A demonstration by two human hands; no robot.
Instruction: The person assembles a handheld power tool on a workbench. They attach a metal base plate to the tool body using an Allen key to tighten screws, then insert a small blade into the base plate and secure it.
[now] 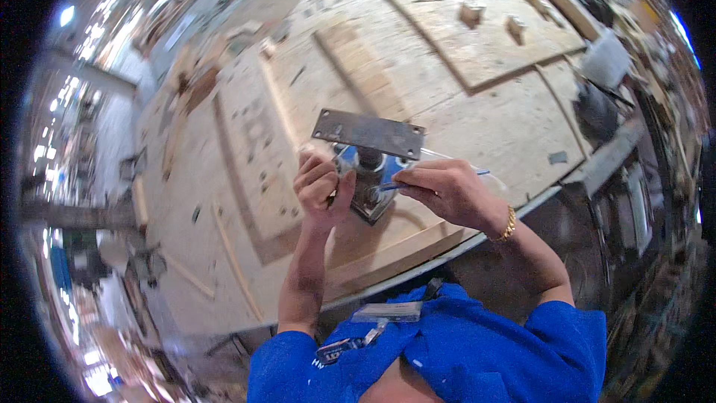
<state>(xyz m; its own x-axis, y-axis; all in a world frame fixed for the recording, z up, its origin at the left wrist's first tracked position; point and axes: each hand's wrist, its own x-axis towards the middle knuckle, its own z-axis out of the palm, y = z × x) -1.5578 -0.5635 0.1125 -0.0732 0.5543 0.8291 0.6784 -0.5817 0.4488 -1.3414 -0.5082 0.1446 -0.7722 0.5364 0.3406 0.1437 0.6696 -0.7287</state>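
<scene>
Metal bracket (369, 160) on workbench (477, 104), between left hand (322, 188) and right hand (447, 192).

There is one grey rectangular metal plate (368, 133) near the middle, standing on one short dark post (369, 157). Two bare hands are near it, the left hand (321, 188) and the right hand (445, 192). Three small wooden blocks (472, 11) lie far on the one big plywood worktable (485, 104).
</scene>
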